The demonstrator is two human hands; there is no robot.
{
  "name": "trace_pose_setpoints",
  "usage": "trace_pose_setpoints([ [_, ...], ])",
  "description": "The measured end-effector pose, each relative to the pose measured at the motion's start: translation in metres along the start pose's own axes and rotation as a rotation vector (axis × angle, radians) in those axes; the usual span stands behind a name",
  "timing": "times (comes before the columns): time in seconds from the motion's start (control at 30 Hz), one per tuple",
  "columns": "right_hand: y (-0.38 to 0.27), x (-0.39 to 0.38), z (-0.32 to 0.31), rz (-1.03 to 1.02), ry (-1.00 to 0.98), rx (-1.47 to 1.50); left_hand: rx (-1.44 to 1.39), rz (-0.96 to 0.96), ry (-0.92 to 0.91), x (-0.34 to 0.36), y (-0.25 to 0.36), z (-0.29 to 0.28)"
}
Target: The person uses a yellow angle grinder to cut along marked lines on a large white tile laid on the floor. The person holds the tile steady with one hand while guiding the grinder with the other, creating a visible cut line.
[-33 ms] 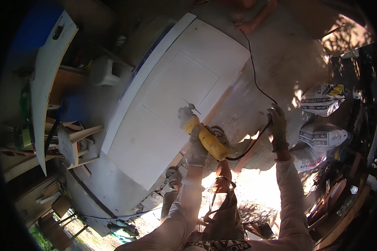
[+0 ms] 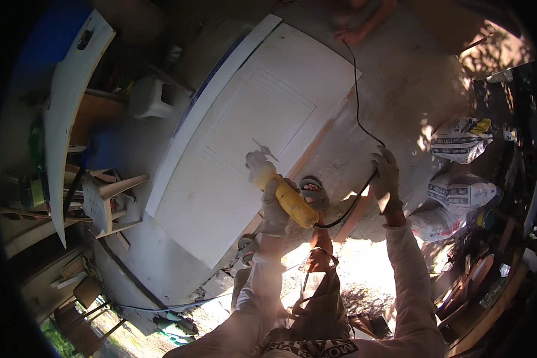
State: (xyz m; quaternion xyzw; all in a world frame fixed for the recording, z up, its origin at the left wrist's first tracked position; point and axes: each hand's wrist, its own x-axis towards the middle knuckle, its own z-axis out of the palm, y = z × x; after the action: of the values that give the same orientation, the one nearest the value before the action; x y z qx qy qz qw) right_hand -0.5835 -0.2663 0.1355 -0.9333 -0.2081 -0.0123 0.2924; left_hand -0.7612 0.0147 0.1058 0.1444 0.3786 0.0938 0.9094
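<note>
— Left hand (image 2: 274, 206)?
— Gloved, wrapped tight round the yellow power tool (image 2: 283, 194), head of it down on the white door panel (image 2: 250, 137).
— And the right hand (image 2: 386, 179)?
— Gloved too, closed on the black cord (image 2: 357, 89), raised clear to the right of the tool.
— Panel's place?
— Flat on the concrete floor (image 2: 400, 77), sandalled foot (image 2: 311, 190) at its edge, filled sacks (image 2: 462, 140) well off right.

Left hand (image 2: 274, 206) holds yellow grinder (image 2: 283, 194) on white door (image 2: 250, 137)
</note>
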Motion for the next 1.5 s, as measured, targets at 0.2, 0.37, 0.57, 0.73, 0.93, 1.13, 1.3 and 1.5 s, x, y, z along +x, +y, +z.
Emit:
trace_pose_setpoints([
  [0.2, -0.197, -0.070, 0.198, -0.072, -0.237, 0.433, 0.346, 0.241, -0.009, -0.082, 0.190, -0.119],
  [0.37, -0.379, -0.115, 0.315, -0.031, -0.816, 0.334, 0.633, 0.454, 0.022, -0.136, 0.325, -0.178],
  [0.57, -0.459, -0.252, 0.309, 0.238, -0.538, 0.544, 0.937, 0.466, 0.023, -0.129, 0.411, -0.226],
  [0.73, -0.420, -0.339, 0.272, 0.389, -0.732, 0.774, 1.066, 0.516, 0.038, -0.091, 0.414, -0.264],
  [0.93, -0.296, -0.341, 0.311, 0.980, -0.523, 1.274, 1.277, 0.546, 0.047, -0.075, 0.419, -0.277],
  [1.13, -0.204, -0.268, 0.497, 0.583, -0.127, 0.414, 1.354, 0.462, 0.071, -0.078, 0.414, -0.269],
  [1.3, -0.300, -0.207, 0.624, 0.452, -0.427, 0.336, 1.307, 0.369, 0.032, -0.068, 0.407, -0.272],
  [1.5, -0.386, -0.229, 0.634, 0.236, -0.786, 1.147, 1.425, 0.238, -0.031, -0.023, 0.378, -0.288],
])
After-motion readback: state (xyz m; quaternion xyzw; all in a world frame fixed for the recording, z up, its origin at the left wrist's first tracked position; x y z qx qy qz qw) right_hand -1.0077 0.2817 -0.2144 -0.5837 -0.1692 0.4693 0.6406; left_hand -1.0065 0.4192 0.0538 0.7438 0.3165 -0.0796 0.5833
